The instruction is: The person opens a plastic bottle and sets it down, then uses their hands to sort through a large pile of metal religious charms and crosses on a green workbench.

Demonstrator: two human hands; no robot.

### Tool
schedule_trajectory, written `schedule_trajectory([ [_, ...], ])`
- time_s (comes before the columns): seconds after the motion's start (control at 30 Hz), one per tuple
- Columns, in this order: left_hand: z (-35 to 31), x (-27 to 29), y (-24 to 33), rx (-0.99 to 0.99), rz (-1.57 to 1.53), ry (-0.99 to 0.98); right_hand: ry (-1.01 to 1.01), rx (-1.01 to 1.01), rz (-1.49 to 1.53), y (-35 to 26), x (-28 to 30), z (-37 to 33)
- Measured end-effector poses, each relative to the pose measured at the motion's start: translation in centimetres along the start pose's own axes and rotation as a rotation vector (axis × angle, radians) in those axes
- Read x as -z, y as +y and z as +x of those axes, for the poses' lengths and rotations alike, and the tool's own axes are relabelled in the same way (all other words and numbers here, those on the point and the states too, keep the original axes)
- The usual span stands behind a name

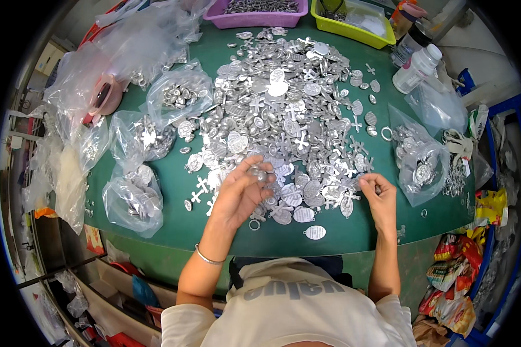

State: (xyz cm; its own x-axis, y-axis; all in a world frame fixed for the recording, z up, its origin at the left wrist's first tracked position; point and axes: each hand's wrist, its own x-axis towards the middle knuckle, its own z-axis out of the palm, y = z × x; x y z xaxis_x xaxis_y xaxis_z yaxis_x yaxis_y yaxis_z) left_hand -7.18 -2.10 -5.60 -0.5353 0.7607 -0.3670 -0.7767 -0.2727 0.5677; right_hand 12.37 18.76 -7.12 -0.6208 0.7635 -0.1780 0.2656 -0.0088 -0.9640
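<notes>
A wide heap of silver-coloured metal pendants (289, 121), mostly oval medals and small crosses, covers the middle of the green table (179, 231). Over the heap's near left side, my left hand (233, 199) is turned palm up with its fingers curled around several small silver medals (262, 175). My right hand (381, 199) is at the heap's near right edge, thumb and fingertips pinched together; a small dark bit shows between them, too small to name. Between my hands, near the table's front edge, a single oval medal (315, 232) lies flat.
Clear plastic bags of pendants stand on the left (134, 199) and right (419, 156). At the back are a purple tray (255, 21) and a yellow-green tray (353, 30). A white bottle (417, 69) and a bunch of chains (456, 173) sit on the right. A pink container (107, 95) is at left.
</notes>
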Motion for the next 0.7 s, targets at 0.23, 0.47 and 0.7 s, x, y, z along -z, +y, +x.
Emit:
schedule_trajectory([
  [0.23, 1.1, -0.6, -0.5, -0.4, 1.363, 0.209, -0.091, 0.306, -0.463, -2.8, -3.2, 1.3],
  [0.47, 4.7, -0.9, -0.4, -0.509, 2.156, 0.097, -0.146, 0.282, -0.621, -3.7, -2.7, 4.9],
  [0.7, 5.6, -0.1, 1.1, -0.529, 2.116, 0.043, -0.247, 0.693, -0.785, -2.0, -4.6, 7.9],
])
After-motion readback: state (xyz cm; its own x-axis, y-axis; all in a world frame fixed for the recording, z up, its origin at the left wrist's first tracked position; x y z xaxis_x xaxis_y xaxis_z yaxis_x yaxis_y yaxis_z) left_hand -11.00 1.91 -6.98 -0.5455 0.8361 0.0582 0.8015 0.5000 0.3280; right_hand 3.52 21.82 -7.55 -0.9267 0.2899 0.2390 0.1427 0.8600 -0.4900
